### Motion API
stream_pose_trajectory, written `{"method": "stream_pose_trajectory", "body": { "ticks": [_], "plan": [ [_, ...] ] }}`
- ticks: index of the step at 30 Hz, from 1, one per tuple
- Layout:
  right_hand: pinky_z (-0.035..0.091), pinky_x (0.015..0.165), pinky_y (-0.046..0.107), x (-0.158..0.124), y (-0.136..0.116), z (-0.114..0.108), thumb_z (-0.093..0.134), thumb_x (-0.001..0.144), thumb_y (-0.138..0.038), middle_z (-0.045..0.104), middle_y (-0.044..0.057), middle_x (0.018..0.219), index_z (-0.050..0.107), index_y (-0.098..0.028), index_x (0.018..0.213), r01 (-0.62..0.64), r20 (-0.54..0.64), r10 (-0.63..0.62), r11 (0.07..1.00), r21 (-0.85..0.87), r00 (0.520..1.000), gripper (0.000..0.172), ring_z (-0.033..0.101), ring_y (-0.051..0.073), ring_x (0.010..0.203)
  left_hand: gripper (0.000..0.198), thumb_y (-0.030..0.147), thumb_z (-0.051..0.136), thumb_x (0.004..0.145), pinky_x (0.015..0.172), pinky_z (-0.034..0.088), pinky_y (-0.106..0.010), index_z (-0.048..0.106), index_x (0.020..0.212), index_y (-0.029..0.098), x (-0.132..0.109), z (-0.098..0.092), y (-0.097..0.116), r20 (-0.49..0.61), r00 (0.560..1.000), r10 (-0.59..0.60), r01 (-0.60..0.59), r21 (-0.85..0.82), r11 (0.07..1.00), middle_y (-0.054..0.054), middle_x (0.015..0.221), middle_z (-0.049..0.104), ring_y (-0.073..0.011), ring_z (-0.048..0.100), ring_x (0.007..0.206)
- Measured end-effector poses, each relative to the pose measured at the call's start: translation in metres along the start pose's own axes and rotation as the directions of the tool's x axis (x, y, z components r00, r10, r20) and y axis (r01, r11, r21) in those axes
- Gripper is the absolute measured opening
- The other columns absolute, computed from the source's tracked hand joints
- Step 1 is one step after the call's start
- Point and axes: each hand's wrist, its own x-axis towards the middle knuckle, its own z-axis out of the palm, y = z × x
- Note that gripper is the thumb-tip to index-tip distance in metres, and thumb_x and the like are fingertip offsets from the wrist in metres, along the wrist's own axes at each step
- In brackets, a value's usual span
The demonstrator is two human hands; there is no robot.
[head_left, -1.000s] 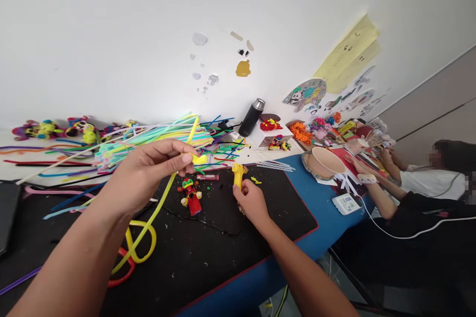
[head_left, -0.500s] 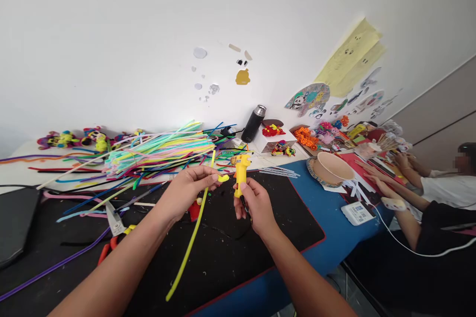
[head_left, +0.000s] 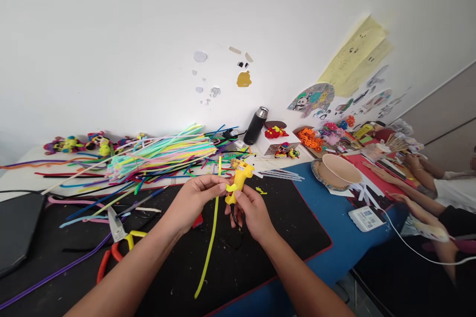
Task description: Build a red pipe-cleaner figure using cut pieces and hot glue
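Observation:
My left hand [head_left: 191, 203] is closed on a long yellow pipe cleaner [head_left: 210, 252]. The fuzzy stem hangs down over the black mat [head_left: 271, 257], and a short bent yellow piece shows at my fingertips. Wrapped in the fingers of my right hand [head_left: 255, 210] is a small yellow hot glue gun [head_left: 242, 176], its black cord running down below. Both hands meet above the mat, the bent yellow piece right beside the gun's body. Whether the two touch is hard to see. Scissors [head_left: 118, 230] with red and yellow handles lie left of my left forearm.
A big heap of coloured pipe cleaners [head_left: 163, 156] lies along the wall. Behind my hands stand a black thermos [head_left: 256, 126] and a white box [head_left: 267, 146]. Clear glue sticks [head_left: 282, 175] lie nearby. Rightward are a bowl [head_left: 342, 171] and another person's arms [head_left: 412, 193].
The glue gun has tilted and come closer to my left fingers. My left hand and the yellow pipe cleaner have shifted right. The view has turned slightly.

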Motion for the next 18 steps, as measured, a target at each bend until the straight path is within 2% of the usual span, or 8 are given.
{"method": "stream_pose_trajectory", "body": {
  "ticks": [4,9,14,18],
  "plan": [
    [0.035,0.034,0.018,0.000,0.000,-0.001,0.065,0.093,-0.061,0.073,0.003,0.070,0.069,-0.016,0.118,0.007,0.018,-0.007,1.000,0.020,1.000,0.052,0.060,0.012,0.040,0.037,0.056,0.091,0.071,0.088,0.056,-0.038,0.084,0.084,0.022,-0.004,0.006,0.006,0.026,0.999,0.026,-0.027,0.067,0.997,-0.006,0.088,0.081,-0.0258,0.072,0.088],
    [0.037,0.034,0.018,0.001,0.005,-0.002,0.067,0.093,-0.061,0.071,0.002,0.069,0.070,-0.017,0.117,-0.016,0.019,0.014,0.997,0.072,1.000,0.051,0.060,0.012,0.039,0.039,0.060,0.089,0.072,0.070,0.057,-0.036,0.083,0.083,0.023,-0.008,0.014,0.011,0.076,0.997,0.026,-0.032,0.081,0.996,-0.005,0.084,0.079,-0.0210,0.066,0.067],
    [0.036,0.033,0.018,0.003,0.008,0.000,0.066,0.092,-0.069,0.070,0.002,0.064,0.070,-0.016,0.104,-0.014,0.001,0.014,0.987,0.159,1.000,0.055,0.059,0.012,0.037,0.035,0.056,0.087,0.077,0.067,0.056,-0.034,0.080,0.084,0.023,-0.012,0.018,0.010,0.099,0.994,0.056,-0.064,0.080,0.995,-0.002,0.075,0.075,-0.0184,0.065,0.060],
    [0.037,0.032,0.019,0.005,0.008,0.001,0.062,0.092,-0.075,0.065,0.001,0.057,0.070,-0.015,0.090,-0.005,-0.040,0.013,0.982,0.190,0.999,0.060,0.057,0.013,0.037,0.037,0.057,0.081,0.085,0.070,0.058,-0.037,0.078,0.090,0.020,-0.015,0.020,0.005,0.219,0.975,0.039,-0.049,0.044,0.998,-0.003,0.070,0.074,-0.0224,0.072,0.062]
  ]
}}
